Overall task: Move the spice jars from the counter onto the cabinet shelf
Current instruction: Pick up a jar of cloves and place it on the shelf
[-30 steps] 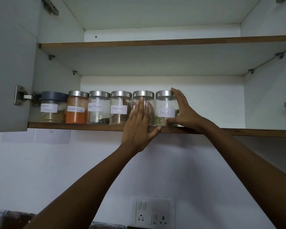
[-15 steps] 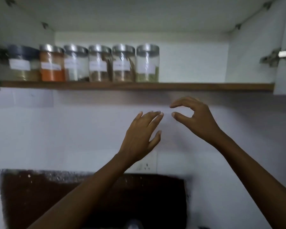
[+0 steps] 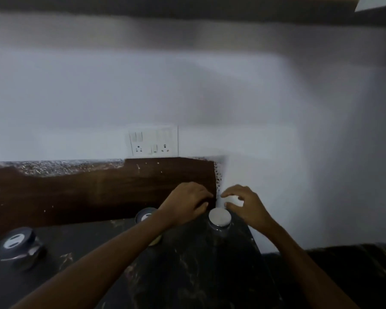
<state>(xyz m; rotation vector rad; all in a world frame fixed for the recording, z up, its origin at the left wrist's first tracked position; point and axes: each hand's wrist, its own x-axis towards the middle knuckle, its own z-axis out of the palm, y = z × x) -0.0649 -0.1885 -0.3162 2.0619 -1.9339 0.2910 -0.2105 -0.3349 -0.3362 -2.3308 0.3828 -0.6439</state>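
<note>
Dark veined stone counter (image 3: 198, 264) meets a brown backsplash (image 3: 98, 190) beneath a white wall (image 3: 187, 85) that carries a socket panel (image 3: 153, 140). A silver-lidded jar (image 3: 219, 217) stands upright on the counter, long axis vertical, lid upward, just below and between the fingertips of both hands. The left hand (image 3: 186, 205) and right hand (image 3: 249, 207) show curled fingers; whether either grips anything cannot be told through the blur. A dark-lidded jar (image 3: 146, 214) stands left of the fingers, a second dark-lidded jar (image 3: 15, 241) well further left.
</note>
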